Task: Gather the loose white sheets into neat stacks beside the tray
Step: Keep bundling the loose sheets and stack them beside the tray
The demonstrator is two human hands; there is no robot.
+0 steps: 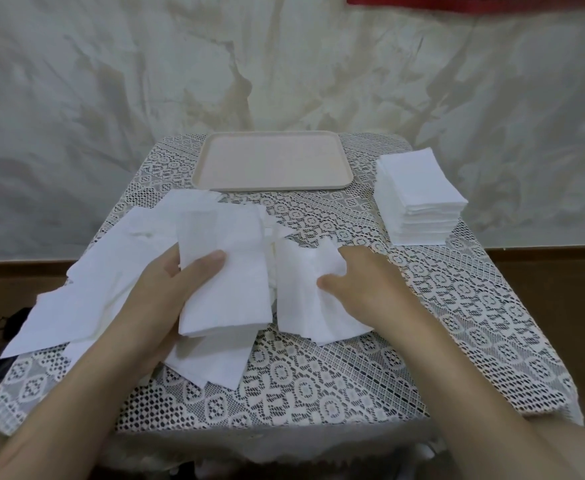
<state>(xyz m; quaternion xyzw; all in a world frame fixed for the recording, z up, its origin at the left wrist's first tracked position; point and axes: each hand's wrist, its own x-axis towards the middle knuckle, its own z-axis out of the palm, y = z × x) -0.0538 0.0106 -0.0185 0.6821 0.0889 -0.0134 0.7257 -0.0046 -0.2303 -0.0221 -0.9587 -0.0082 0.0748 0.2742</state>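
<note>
The left hand (180, 282) pinches a bundle of white sheets (228, 271), thumb pressed flat on top and fingers tucked beneath; the sheets are soft, rectangular and faintly textured, like tissue. Just to the right of that grip, the right hand (360, 282) curls its fingers and thumb into a clump of crumpled sheets (304, 306), which wrinkle where it grips them. To the left of and beneath the left hand's hold, loose sheets (104, 278) fan out in overlapping, skewed layers. Beyond both grips sits a smooth, pale beige tray (273, 161) with rounded corners. Up and to the right of the right hand stands a neat stack (419, 195) of squared sheets. All of this rests on a white lace tablecloth (457, 323) with an openwork pattern.
</note>
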